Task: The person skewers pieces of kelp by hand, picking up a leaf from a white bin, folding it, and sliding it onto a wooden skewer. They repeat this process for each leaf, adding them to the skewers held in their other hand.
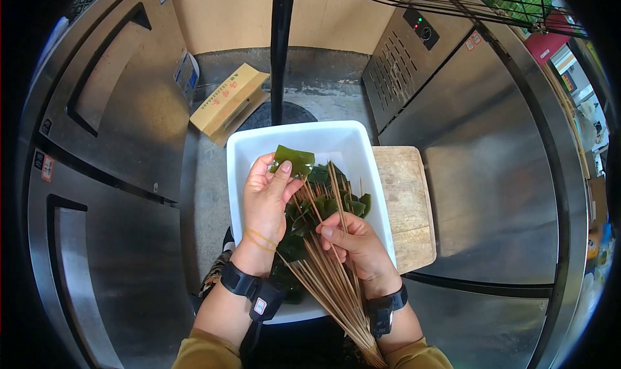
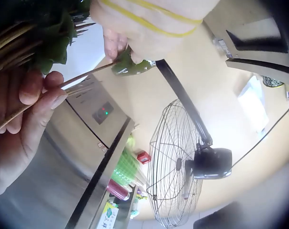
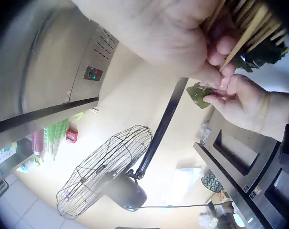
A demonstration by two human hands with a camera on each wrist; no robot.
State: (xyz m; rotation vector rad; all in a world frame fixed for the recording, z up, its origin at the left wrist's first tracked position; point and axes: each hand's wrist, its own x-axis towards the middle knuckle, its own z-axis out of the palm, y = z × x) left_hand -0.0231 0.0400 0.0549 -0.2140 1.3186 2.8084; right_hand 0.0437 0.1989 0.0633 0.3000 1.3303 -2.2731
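In the head view the left hand (image 1: 266, 197) pinches a glossy green leaf piece (image 1: 294, 161) between thumb and fingers, above a white tub (image 1: 242, 142). Just to its right and lower, the right hand (image 1: 356, 243) pinches a thin wooden skewer, whose upper end reaches the leaf piece. A fanned bundle of skewers (image 1: 323, 285) runs beneath the right hand toward the person's body. More dark green pieces (image 1: 297, 230) lie in the tub around the skewers. The left wrist view shows the skewer (image 2: 89, 73) meeting the leaf piece (image 2: 132, 67) at the left fingertips.
A wooden board (image 1: 404, 207) lies right of the tub. Behind the tub are a cardboard box (image 1: 226, 104) and a black pole (image 1: 279, 52). Steel cabinets (image 1: 129, 110) stand on both sides. A wire fan (image 2: 175, 162) shows in the left wrist view.
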